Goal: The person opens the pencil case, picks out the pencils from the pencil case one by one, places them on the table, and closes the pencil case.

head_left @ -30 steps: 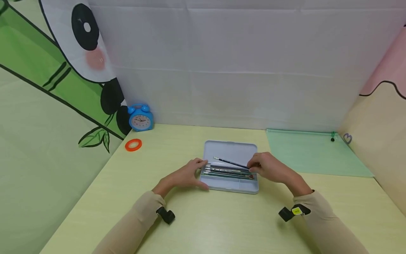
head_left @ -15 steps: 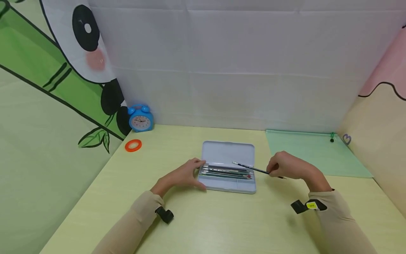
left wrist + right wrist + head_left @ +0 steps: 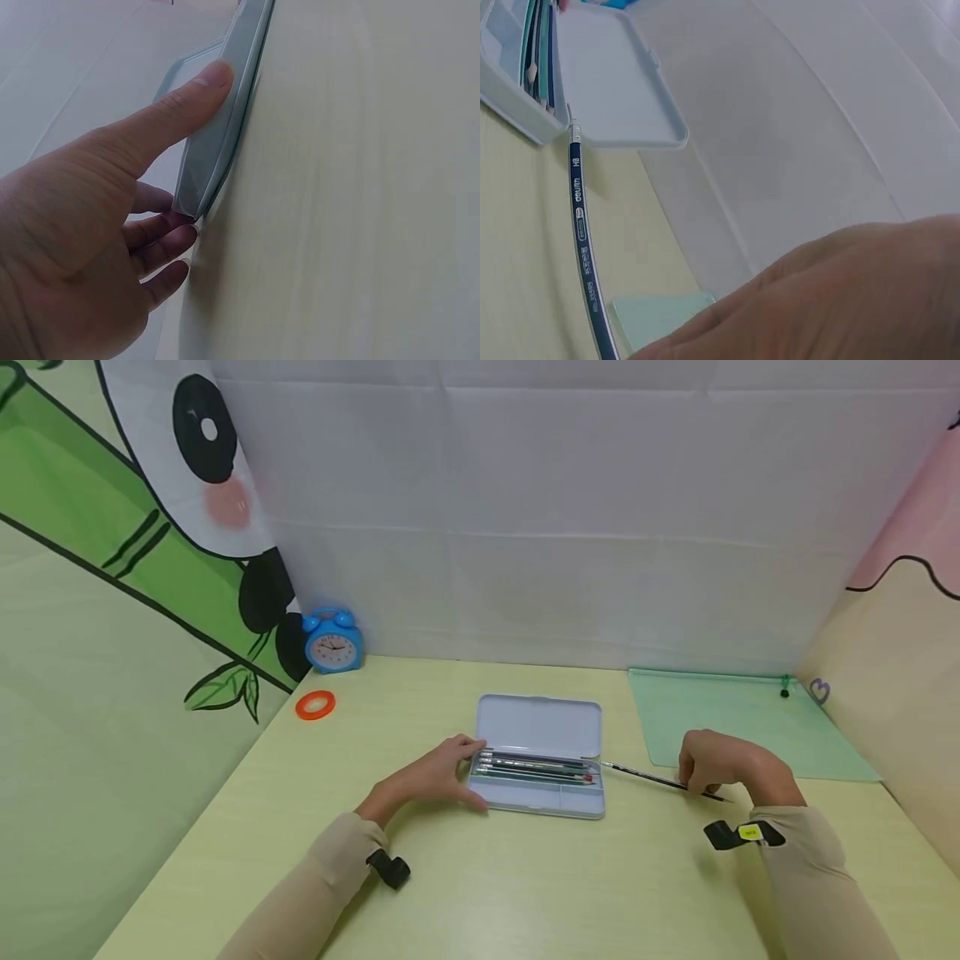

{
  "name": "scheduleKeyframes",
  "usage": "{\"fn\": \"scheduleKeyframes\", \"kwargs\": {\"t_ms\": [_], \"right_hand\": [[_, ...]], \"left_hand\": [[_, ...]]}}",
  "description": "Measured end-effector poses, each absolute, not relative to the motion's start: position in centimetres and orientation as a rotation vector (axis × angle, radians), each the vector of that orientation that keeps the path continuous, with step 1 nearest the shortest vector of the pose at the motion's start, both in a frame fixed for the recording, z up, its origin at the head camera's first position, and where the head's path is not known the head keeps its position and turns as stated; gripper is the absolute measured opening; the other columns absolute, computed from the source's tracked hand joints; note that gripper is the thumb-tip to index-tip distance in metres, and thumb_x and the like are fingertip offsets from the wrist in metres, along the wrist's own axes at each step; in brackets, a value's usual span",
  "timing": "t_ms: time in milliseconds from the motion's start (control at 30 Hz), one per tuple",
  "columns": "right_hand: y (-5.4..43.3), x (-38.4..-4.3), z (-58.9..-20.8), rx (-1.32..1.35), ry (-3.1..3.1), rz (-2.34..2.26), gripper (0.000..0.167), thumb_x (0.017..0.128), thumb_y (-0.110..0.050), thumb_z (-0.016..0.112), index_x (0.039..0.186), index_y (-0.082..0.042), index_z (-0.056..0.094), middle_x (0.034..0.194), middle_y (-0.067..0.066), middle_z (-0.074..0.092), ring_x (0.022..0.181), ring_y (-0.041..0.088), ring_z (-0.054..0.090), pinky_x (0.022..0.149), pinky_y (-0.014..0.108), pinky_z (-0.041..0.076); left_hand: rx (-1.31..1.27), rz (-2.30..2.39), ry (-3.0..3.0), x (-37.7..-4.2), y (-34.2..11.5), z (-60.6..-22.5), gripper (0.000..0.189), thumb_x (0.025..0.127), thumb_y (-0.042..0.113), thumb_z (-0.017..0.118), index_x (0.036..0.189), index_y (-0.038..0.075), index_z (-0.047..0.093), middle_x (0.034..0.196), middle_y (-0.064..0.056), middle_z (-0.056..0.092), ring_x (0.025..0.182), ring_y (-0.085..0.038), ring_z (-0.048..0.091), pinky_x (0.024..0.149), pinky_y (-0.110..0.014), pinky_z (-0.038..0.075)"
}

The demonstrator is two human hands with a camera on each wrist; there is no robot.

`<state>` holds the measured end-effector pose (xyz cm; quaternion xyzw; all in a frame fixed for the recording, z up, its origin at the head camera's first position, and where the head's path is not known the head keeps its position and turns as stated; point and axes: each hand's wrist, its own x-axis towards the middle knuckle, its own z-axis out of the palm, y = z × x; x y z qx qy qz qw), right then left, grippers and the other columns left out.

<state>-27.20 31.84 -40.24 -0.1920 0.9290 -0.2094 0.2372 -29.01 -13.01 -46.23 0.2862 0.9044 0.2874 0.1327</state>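
Note:
An open pale pencil case (image 3: pixel 540 727) lies on the table, its lid tipped back. Several pencils (image 3: pixel 534 767) rest side by side in its tray. My left hand (image 3: pixel 437 775) grips the case's left end. The left wrist view shows the thumb (image 3: pixel 191 101) along the case wall and the fingers near its corner. To the right of the case, my right hand (image 3: pixel 723 766) pinches a dark pencil (image 3: pixel 647 774) near its pointed end. Its ferrule end points at the case's right edge. In the right wrist view, "HB" shows on that pencil's barrel; the gripping fingertips are hidden.
A blue alarm clock (image 3: pixel 333 642) stands at the table's back left, with an orange ring (image 3: pixel 315 704) in front of it. A translucent green zip pouch (image 3: pixel 735 714) lies flat at the back right. A white sheet (image 3: pixel 525 527) hangs behind the table.
My right hand has carried the dark pencil rightward, from above the case to beside it, and lower. My left hand remains on the case, which has shifted slightly left in view.

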Motion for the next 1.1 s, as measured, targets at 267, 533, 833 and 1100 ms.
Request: {"fn": "scheduleKeyframes", "kwargs": {"t_ms": [267,533,833,1100], "right_hand": [[33.1,-27.9,-40.9,-0.444,2.583,-0.419,0.03,0.075,0.02,0.063,0.09,-0.002,0.076,0.078,0.003,0.061,0.061,0.015,0.043,0.055,0.03,0.039],[32.8,-28.3,-41.3,-0.462,2.65,-0.358,0.033,0.073,0.023,0.062,0.088,-0.004,0.075,0.085,0.003,0.066,0.072,0.02,0.049,0.061,0.032,0.045],[32.4,-28.4,-41.9,-0.463,2.679,-0.332,0.031,0.077,0.022,0.063,0.086,-0.006,0.073,0.084,0.004,0.064,0.074,0.022,0.052,0.064,0.034,0.048],[32.5,-28.4,-41.8,-0.457,2.671,-0.316,0.029,0.076,0.02,0.065,0.087,-0.005,0.073,0.085,0.004,0.064,0.077,0.022,0.055,0.067,0.038,0.052]], "left_hand": [[0.824,0.84,2.629,-29.0,-13.0,-46.4,0.111,0.068,0.049,0.091,0.154,0.004,0.038,0.143,-0.009,0.044,0.127,-0.024,0.041,0.108,-0.044,0.036],[0.803,0.853,2.62,-28.9,-13.0,-46.3,0.111,0.068,0.05,0.09,0.154,0.005,0.037,0.145,-0.009,0.042,0.129,-0.024,0.039,0.108,-0.045,0.036],[0.791,0.867,2.615,-28.8,-13.0,-46.2,0.111,0.068,0.05,0.09,0.154,0.005,0.037,0.145,-0.008,0.042,0.128,-0.024,0.04,0.109,-0.045,0.035],[0.788,0.876,2.612,-28.8,-13.0,-46.2,0.112,0.068,0.051,0.09,0.155,0.005,0.036,0.145,-0.009,0.042,0.129,-0.024,0.04,0.109,-0.045,0.035]]}}
